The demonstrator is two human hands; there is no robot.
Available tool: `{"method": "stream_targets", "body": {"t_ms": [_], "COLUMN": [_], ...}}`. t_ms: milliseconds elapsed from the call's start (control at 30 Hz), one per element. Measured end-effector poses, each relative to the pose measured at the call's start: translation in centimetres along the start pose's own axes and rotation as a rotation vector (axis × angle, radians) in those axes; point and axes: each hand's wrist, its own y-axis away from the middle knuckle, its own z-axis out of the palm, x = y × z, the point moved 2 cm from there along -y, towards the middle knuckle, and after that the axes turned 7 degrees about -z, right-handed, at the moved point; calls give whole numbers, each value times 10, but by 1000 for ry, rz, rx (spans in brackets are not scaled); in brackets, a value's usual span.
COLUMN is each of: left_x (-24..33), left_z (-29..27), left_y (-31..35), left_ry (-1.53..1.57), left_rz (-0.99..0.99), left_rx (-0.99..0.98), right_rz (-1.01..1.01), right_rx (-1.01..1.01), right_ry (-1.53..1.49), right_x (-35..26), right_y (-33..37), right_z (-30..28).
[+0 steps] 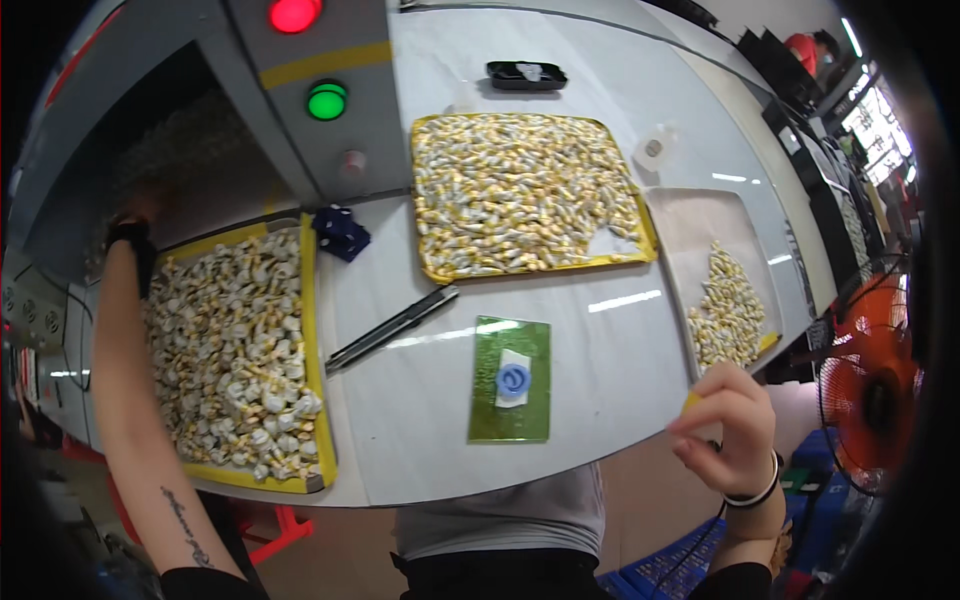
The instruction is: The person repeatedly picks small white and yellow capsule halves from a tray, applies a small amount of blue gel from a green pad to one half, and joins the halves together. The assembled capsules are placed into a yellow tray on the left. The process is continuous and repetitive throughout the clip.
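My left arm reaches along a yellow-edged tray (318, 400) of whitish and gold small pieces (235, 350). My left hand (135, 212) is in the dark opening of a grey machine (350, 150); its fingers are lost in shadow, and a black band circles the wrist. Past the right front of the table hangs my right hand (735, 430), fingers curled with thumb and index close together. A small yellow bit shows by its fingertips; what it is I cannot make out. Beyond that hand, a pale tray (690, 215) bears a heap of small gold-and-white pieces (728, 310).
A yellow-edged tray (648, 235) full of gold-and-white pieces stands mid-table. Nearby lie a black bar-shaped tool (390, 328), a green mat (510, 425) with a blue ring (514, 380), a dark blue cloth-like item (340, 233) and a black case (527, 76). An orange fan (875, 370) stands at right.
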Motion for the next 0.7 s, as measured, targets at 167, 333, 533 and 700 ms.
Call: {"method": "stream_targets", "body": {"t_ms": [167,333,533,700], "left_x": [22,80,113,216], "left_z": [-79,-128,-176,-196], "left_y": [73,211,375,424], "left_ry": [486,1497,1990,2249], "left_rz": [-18,-15,492,620], "left_rx": [-125,223,-416,-1241], "right_rz": [11,40,59,49], "right_rx": [63,-105,-294,-243], "right_ry": [235,376,451,427], "right_x": [39,92,138,138], "right_y": [-40,-83,-118,-121], "right_z": [-17,-17,4,12]}}
